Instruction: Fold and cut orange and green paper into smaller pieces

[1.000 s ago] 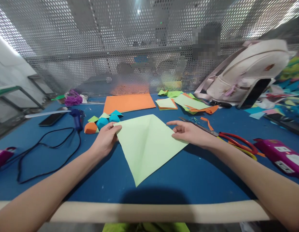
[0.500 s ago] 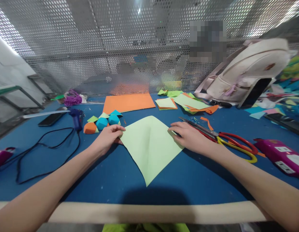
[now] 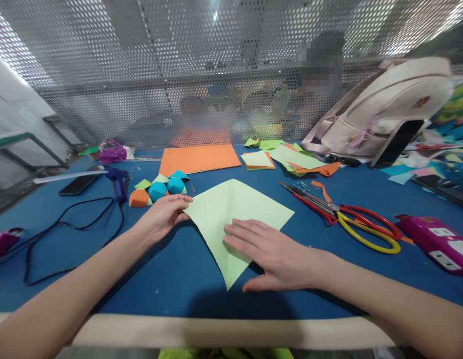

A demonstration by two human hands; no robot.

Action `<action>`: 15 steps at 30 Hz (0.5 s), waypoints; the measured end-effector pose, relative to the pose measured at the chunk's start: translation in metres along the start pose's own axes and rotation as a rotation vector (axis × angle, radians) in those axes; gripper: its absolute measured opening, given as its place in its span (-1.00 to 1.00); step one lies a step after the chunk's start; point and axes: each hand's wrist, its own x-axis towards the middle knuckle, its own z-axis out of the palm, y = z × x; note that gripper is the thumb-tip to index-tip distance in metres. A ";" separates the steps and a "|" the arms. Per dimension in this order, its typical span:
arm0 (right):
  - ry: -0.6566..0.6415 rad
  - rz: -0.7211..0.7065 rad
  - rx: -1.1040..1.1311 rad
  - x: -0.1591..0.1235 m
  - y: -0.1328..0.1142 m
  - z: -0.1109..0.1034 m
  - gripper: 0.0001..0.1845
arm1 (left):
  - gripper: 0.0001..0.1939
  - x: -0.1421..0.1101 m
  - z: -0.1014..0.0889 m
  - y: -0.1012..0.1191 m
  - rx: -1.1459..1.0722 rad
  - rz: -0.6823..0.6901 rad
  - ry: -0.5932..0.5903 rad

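Note:
A pale green sheet of paper (image 3: 212, 219) lies on the blue table with one corner toward me and a crease down its middle. My left hand (image 3: 167, 215) pinches its left corner between thumb and fingers. Over the lower right part of the sheet, my right hand (image 3: 268, 254) rests flat with fingers outstretched, the fingertips close to the crease and the thumb apart. Just beyond my left hand sit several small folded paper pieces (image 3: 157, 190) in blue, orange and green.
Scissors with red and yellow handles (image 3: 360, 227) and a magenta power strip (image 3: 438, 242) lie at right. A blue glue gun (image 3: 118, 184) with its cord is at left. Orange paper (image 3: 199, 158), paper scraps (image 3: 300, 158) and a backpack (image 3: 395, 109) stand at the back, before a perforated metal screen (image 3: 160, 75).
My right hand has left the sheet's right corner and moved left and toward me, onto the paper near its crease. My left hand stays at the left corner.

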 end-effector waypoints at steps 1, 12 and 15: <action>-0.007 -0.001 -0.008 0.000 0.000 0.002 -0.13 | -0.94 -0.001 0.000 0.001 -0.008 -0.006 -0.002; 0.084 -0.072 -0.070 -0.005 0.028 0.005 -0.55 | -0.92 0.014 -0.022 0.002 0.166 0.041 -0.093; 0.090 -0.047 -0.051 -0.006 0.031 0.005 -0.54 | -0.89 0.014 -0.026 0.005 0.256 0.038 -0.146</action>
